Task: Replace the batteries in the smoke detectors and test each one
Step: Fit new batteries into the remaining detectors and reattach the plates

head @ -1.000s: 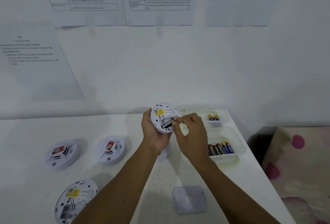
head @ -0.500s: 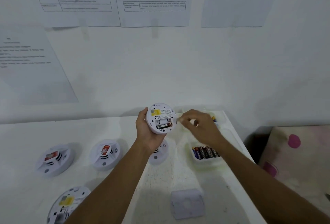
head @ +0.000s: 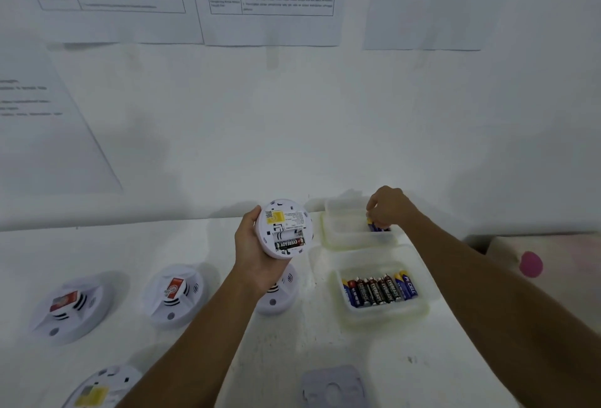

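Since the earlier frame our right hand (head: 388, 209) has crossed from the smoke detector (head: 286, 228), gripped in our left hand (head: 257, 251), to blue batteries (head: 377, 228) in the far tray (head: 341, 233), fingers curled, hold unconfirmed; we advise checking polarity.

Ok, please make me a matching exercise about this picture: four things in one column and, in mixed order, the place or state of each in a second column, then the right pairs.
Things
1. left hand
2. right hand
3. near tray
4. grey plate

Places or states
A. lies on the table at the lower edge of the picture
B. holds a smoke detector, back side showing, one battery in it
C. contains a row of batteries
D. reaches into the far tray, fingers at the blue batteries

Pairs: 1-B; 2-D; 3-C; 4-A
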